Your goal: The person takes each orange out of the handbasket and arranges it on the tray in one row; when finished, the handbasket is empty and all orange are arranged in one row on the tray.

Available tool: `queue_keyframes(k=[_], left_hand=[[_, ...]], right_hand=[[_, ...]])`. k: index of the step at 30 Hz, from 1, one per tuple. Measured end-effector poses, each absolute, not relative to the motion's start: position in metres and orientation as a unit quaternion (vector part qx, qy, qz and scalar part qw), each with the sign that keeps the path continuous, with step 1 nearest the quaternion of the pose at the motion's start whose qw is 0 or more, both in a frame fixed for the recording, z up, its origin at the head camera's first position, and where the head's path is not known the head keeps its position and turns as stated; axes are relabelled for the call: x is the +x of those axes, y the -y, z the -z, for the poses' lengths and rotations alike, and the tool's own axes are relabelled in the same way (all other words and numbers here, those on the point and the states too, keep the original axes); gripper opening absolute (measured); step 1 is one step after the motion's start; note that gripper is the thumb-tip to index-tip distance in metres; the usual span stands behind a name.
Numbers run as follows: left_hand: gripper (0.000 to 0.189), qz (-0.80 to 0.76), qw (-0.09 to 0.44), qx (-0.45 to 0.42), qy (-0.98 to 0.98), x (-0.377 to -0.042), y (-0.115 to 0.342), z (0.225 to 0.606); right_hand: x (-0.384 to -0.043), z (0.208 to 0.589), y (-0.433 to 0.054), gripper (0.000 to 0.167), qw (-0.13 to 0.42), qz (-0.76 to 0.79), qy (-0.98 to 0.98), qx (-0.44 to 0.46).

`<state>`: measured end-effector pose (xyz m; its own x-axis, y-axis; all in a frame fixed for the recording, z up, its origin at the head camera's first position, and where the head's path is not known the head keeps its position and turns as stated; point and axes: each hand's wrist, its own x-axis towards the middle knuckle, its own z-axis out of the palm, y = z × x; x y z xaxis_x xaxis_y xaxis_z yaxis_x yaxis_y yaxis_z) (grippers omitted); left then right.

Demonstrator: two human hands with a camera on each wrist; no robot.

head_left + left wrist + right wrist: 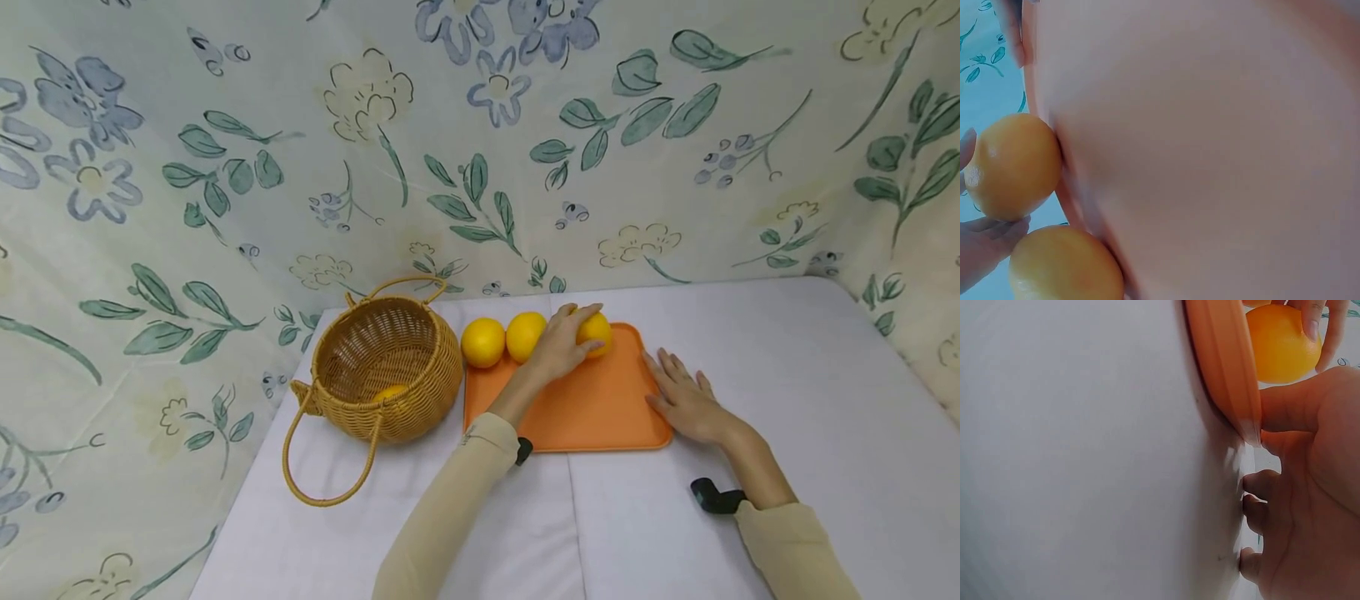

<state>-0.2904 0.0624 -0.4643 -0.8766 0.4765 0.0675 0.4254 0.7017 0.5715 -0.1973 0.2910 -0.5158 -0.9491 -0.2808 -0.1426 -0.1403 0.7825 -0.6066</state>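
In the head view, a smooth white tablecloth (637, 533) covers the table, with a straight crease running toward the viewer, and a pale fabric wall covering (480, 175) printed with blue flowers and green leaves stands behind and at both sides. An orange rectangular tray with rounded corners (592, 408) lies flat, its long axis running left to right. The left hand (558, 342) curls its fingers and thumb round a round yellow-orange fruit (596, 331) at the tray's far side; being nearly spherical, it shows no clear long axis. Two matching fruits (483, 342) sit to its left, and a round brown wicker basket with loop handles (420, 412) stands beside the tray, opening upward. The right hand (688, 407) is spread at the tray's right edge.

In the left wrist view, the tray fills most of the frame, with the gripped fruit above another at its rim.

In the right wrist view, the right thumb touches the tray's rim and the other fingertips meet the cloth
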Motion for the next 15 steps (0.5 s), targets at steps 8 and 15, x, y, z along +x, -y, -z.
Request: queue_keyframes(k=[8, 15], left_hand=[[0.055, -0.287, 0.03, 0.252, -0.924, -0.2951, -0.0608, 0.462], [0.05, -0.298, 0.039, 0.249, -0.921, -0.2992, -0.0574, 0.4648]], right_hand=[[-0.1979, 0.5159, -0.291, 0.072, 0.115, 0.308, -0.938, -0.109], [-0.198, 0.5163, -0.2906, 0.073, 0.118, 0.31, -0.938, -0.105]])
